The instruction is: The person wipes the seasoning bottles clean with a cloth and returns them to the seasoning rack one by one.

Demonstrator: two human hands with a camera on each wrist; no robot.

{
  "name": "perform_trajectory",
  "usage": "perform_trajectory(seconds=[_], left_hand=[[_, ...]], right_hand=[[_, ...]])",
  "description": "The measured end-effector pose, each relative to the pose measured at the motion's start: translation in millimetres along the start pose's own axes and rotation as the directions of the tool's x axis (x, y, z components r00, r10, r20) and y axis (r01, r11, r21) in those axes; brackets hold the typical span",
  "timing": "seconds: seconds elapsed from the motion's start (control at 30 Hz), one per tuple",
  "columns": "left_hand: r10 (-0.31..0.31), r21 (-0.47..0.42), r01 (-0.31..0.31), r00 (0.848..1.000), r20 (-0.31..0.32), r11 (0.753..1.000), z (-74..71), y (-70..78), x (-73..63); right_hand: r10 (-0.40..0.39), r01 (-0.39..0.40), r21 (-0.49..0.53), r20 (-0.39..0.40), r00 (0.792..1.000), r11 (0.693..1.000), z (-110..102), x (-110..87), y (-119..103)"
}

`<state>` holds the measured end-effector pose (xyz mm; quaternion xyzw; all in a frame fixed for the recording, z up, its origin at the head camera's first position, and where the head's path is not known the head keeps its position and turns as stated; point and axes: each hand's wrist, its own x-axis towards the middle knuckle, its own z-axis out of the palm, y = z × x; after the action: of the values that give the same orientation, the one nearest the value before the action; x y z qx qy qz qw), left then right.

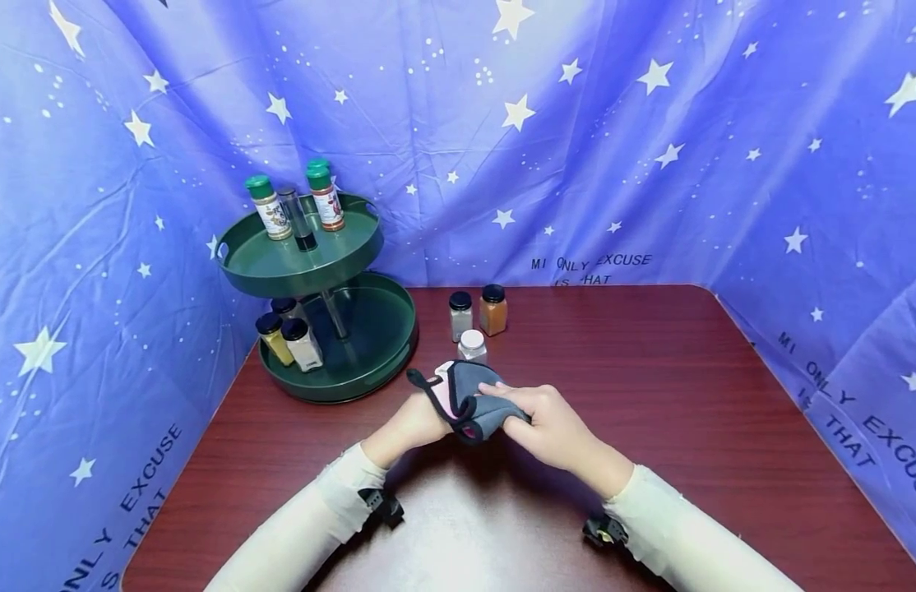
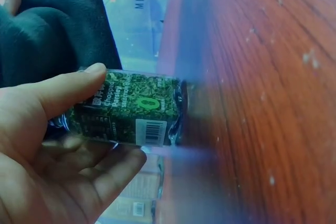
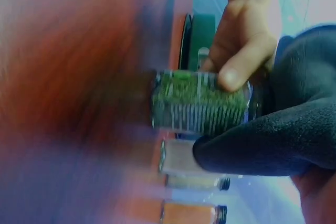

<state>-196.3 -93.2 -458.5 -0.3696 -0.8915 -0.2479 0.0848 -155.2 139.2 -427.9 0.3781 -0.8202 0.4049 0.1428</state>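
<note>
So the thing in hand is a parsley jar [image 2: 123,108]: clear, square-ish body, packed with chopped green flakes, "Chopped Parsley" printed in white, a green mark shaped like a 0, plus a little barcode near the base. Another side, seen from the right wrist, has a block of white stripes, too blurry to read. The lid end is dark and mostly covered up.

Location-wise, it's in front of the person above the wooden table [image 1: 621,353], base pointing down at it; can't tell whether it's actually touching. From the head view it's hidden behind a folded grey cloth [image 1: 488,403] with black edging and a pinkish inside.

Pose: both forearms come in from the bottom corners in pale sleeves and meet in the middle. The left hand [image 1: 421,421] has its thumb along one side of the jar and fingers bent round the other, so a decent grip, gap just jar-wide. The right hand [image 1: 547,419] pinches the cloth between thumb and fingers, pretty much closed, with the fabric up against the jar's lid end.

Just beyond the hands there's a white-topped jar [image 1: 473,347], then two black-lidded jars [image 1: 493,312]. A green two-tier stand [image 1: 372,329] sits off to the left, with more spice containers on it.
</note>
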Motion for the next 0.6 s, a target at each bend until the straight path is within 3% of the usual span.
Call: perform_trajectory(seconds=[0.07, 0.13, 0.2, 0.23, 0.3, 0.37, 0.43, 0.47, 0.53, 0.6], left_hand=[[-0.081, -0.133, 0.08, 0.997, -0.007, 0.988, 2.2, 0.3, 2.8], [-0.172, -0.244, 0.173, 0.985, 0.024, 0.954, 4.2, 1.0, 5.2], [-0.248, -0.32, 0.259, 0.966, 0.078, 0.911, 5.2, 2.6, 7.0], [-0.283, -0.342, 0.299, 0.954, 0.099, 0.891, 5.7, 3.7, 7.3], [-0.326, -0.366, 0.354, 0.935, 0.139, 0.861, 6.2, 6.2, 7.1], [-0.342, -0.377, 0.373, 0.928, 0.149, 0.848, 6.0, 8.4, 6.7], [-0.352, -0.384, 0.378, 0.925, 0.139, 0.842, 5.8, 10.1, 5.7], [-0.353, -0.386, 0.377, 0.926, 0.133, 0.842, 5.6, 10.8, 5.2], [-0.355, -0.38, 0.374, 0.927, 0.123, 0.846, 5.7, 11.8, 4.7], [-0.354, -0.373, 0.371, 0.928, 0.116, 0.85, 6.4, 12.5, 4.4]], right_hand=[[0.107, -0.106, 0.025, -0.041, 0.993, 0.994, 3, -0.9, -4], [0.214, -0.209, 0.062, -0.088, 0.973, 0.976, 7, -1.4, -8], [0.344, -0.328, 0.131, -0.134, 0.929, 0.936, 11, -1.8, -12], [0.419, -0.39, 0.187, -0.154, 0.895, 0.901, 13, -1.9, -13], [0.568, -0.482, 0.37, -0.167, 0.806, 0.794, 17, -1.7, -17], [0.687, -0.509, 0.562, -0.154, 0.71, 0.652, 21, -1.4, -19], [0.762, -0.484, 0.707, -0.122, 0.636, 0.516, 26, -2.1, -17], [0.785, -0.467, 0.752, -0.107, 0.61, 0.465, 29, -2.8, -16], [0.821, -0.474, 0.779, -0.089, 0.564, 0.411, 36, -5.7, -10], [0.849, -0.507, 0.775, -0.071, 0.524, 0.377, 42, -9.8, -2]])
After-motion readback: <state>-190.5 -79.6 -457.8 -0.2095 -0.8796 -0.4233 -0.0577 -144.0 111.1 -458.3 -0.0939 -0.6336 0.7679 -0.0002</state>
